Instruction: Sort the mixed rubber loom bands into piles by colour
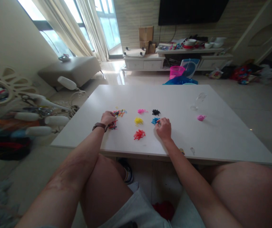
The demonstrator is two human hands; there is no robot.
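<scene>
On the white table (117,95), my left hand (108,117) rests with curled fingers at a mixed-colour pile of small pieces (120,112), its fingertips too small to make out. A darker red and black pile (113,124) lies just below it. My right hand (163,127) has its fingers closed at the edge of the blue pile (155,121); what it pinches is hidden. Between my hands are a pink pile (141,111), a yellow pile (138,121) and a red pile (139,135). A black pile (156,112) sits beyond the blue one.
Toward the table's right lie a pink object (201,117) and a clear container (201,97). Near the front edge are a small clear item (192,151) and a brownish one (181,151). A pink basket (176,72) stands behind the table.
</scene>
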